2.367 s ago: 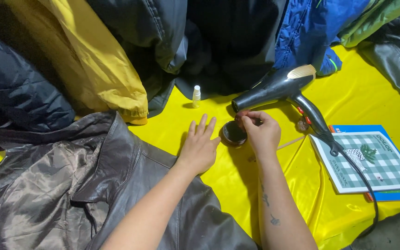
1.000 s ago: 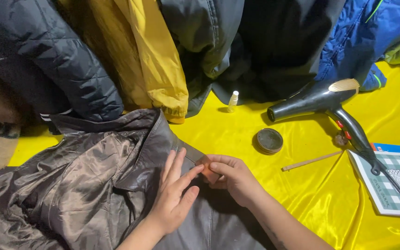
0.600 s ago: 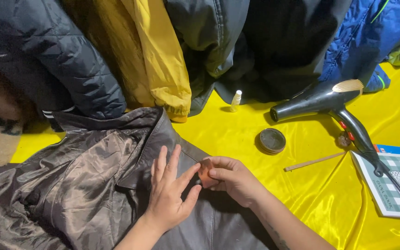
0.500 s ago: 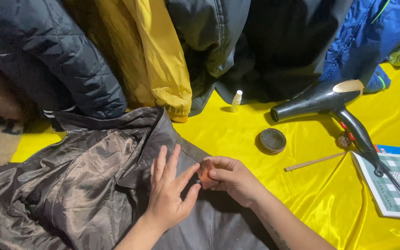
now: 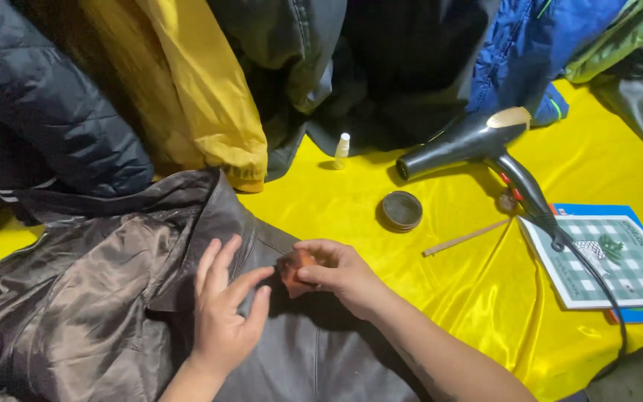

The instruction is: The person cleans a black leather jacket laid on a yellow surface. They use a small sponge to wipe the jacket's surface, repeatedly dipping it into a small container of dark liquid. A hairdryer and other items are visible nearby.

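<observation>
Head-camera view of leather-care work on a table draped in yellow satin cloth [image 5: 530,313]. The left hand [image 5: 225,316] lay flat and released, fingers spread, pressing down a dark brown leather jacket [image 5: 113,298] near its collar seam and grasping nothing. The right hand [image 5: 340,272] was pinched around a small reddish-brown pad [image 5: 292,266] — apparently a sponge or cloth applicator — whose face touched the leather just beside the left fingertips. The step in hand appeared to be rubbing a conditioner or polish into the jacket's surface while the other hand kept the panel taut. An open round tin [image 5: 401,211] stood on the cloth well apart from the jacket, toward the black hair dryer [image 5: 478,145]; a thin wooden stick [image 5: 464,238] lay between the tin and a checkered booklet [image 5: 612,260]. A small white bottle [image 5: 341,150] stood upright near the hanging garments — a yellow jacket [image 5: 187,97], a quilted dark one [image 5: 46,119] and a blue one [image 5: 537,52]. Continued work would call for even pressure from the pad, short overlapping strokes, and a steady left palm so the soft leather did not bunch.
</observation>
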